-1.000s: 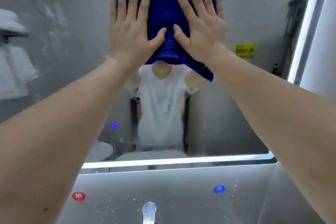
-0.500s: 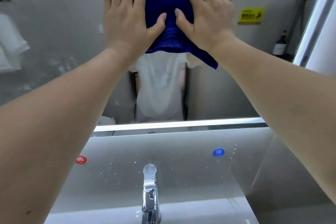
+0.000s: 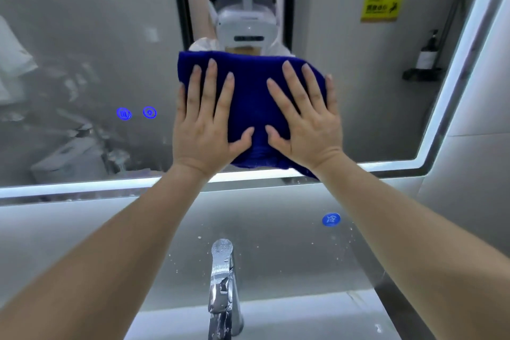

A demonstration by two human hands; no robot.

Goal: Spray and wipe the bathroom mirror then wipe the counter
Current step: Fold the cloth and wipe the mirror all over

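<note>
A dark blue cloth (image 3: 251,96) lies folded flat against the bathroom mirror (image 3: 82,50), low and centre, its bottom edge reaching the lit strip. My left hand (image 3: 202,130) presses on the cloth's left half with fingers spread. My right hand (image 3: 306,124) presses on its right half the same way, thumbs nearly meeting. The mirror glass to the left looks streaky and wet. A sliver of the white counter (image 3: 303,317) shows at the bottom, speckled with droplets.
A chrome faucet (image 3: 222,284) stands right under my arms. A blue round sticker (image 3: 331,219) sits on the grey splashback. Two blue touch icons (image 3: 136,113) glow in the mirror. A side wall (image 3: 469,201) closes in on the right.
Both hands have slid the cloth down the mirror from near the top to just above its lower lit edge. The reflected headset now shows above the cloth.
</note>
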